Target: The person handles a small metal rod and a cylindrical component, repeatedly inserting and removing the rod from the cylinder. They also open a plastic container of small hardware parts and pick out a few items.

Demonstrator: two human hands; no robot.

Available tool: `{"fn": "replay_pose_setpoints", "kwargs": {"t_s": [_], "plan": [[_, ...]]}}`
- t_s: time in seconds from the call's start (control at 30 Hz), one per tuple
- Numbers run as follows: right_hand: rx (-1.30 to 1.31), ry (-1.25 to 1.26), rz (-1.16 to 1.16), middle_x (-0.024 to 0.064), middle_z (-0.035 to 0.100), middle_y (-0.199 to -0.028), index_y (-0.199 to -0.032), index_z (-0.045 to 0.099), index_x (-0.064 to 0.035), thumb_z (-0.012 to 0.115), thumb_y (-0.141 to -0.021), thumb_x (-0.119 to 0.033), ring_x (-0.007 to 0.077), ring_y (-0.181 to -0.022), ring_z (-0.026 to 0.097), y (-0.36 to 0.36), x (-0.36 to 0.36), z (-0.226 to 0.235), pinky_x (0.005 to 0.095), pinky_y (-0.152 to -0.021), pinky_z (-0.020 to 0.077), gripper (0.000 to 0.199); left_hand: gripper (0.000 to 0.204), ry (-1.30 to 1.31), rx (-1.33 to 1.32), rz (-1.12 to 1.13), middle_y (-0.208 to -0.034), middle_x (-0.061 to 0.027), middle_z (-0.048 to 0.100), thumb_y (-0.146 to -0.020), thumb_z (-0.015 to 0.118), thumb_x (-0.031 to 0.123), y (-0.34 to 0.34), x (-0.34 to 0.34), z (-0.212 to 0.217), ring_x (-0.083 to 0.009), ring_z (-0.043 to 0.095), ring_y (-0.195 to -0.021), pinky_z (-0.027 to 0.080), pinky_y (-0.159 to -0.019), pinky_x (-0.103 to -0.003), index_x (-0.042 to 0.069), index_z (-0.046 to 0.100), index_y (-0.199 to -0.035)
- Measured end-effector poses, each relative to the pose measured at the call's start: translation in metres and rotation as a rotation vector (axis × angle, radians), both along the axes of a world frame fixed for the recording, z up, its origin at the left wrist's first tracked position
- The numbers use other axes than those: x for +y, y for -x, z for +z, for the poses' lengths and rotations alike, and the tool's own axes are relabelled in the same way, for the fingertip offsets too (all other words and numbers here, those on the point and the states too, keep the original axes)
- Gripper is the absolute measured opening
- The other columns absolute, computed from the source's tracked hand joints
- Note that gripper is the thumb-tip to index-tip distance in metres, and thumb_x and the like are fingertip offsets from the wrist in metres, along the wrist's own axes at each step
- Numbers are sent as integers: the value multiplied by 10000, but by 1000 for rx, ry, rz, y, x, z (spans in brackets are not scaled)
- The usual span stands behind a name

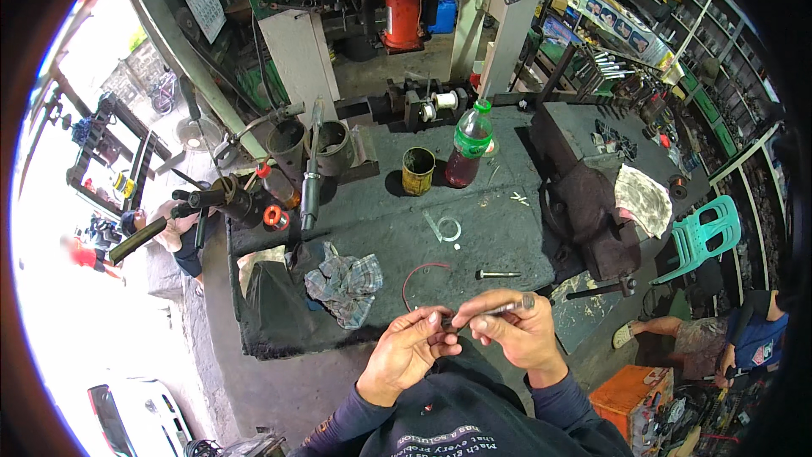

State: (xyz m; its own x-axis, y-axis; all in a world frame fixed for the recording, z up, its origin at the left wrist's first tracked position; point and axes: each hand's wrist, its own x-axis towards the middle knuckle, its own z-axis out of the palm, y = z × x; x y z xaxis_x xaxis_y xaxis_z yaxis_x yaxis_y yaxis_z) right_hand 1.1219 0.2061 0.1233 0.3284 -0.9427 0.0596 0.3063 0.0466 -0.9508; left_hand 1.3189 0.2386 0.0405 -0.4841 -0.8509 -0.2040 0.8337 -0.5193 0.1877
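Note:
My right hand (507,326) grips a long metal bolt (512,306) slantwise, its thicker end sticking out past the fingers to the upper right. At the bolt's other end, the fingers of my left hand (410,351) are closed in a pinch; just what they cover there is hidden. Both hands are over the near edge of the dark workbench (381,220). A similar bolt (497,274) lies on the bench just beyond my right hand. Near my left hand, a thin red wire (406,283) curves across the surface, and a crumpled plaid rag (345,286) lies farther left.
A yellow can (418,171) and a green-capped bottle of red liquid (468,148) stand mid-bench, beyond clear tubing (447,230). A vise (592,211) bulks at right. Metal pots (334,148) and a solder spool (275,217) sit left. Another person (744,338) sits at lower right.

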Motion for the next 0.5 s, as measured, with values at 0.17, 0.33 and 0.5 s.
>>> {"fn": "replay_pose_setpoints", "kwargs": {"t_s": [0.17, 0.33, 0.5], "plan": [[114, 125, -228, 110, 749, -1069, -1174, 683, 28, 776, -898, 25, 109, -765, 655, -11, -4, -25, 229, -684, 544, 292, 251, 29, -47, -51, -1116, -162, 717, -1064, 567, 110, 8, 1, 0, -282, 725, -964, 627, -883, -452, -39, 647, -1249], [-33, -239, 55, 132, 752, -1066, -1082, 689, 44, 779, -899, 6, 131, -885, 686, 6, 1, 5, 274, -799, 581, 208, 243, 5, -18, -54, -1100, -155, 717, -1066, 563, 131, 4, 1, -3, -272, 725, -969, 626, -894, -446, -27, 642, -1233], [45, -50, -219, 45, 684, -866, -1023, 683, 21, 819, -883, -44, 113, -872, 676, -7, 5, -22, 273, -780, 574, 206, 195, 164, -352, 47, -1101, -147, 713, -1063, 563, 99, 17, 7, 10, -267, 722, -998, 622, -894, -443, -6, 655, -1199]]}}
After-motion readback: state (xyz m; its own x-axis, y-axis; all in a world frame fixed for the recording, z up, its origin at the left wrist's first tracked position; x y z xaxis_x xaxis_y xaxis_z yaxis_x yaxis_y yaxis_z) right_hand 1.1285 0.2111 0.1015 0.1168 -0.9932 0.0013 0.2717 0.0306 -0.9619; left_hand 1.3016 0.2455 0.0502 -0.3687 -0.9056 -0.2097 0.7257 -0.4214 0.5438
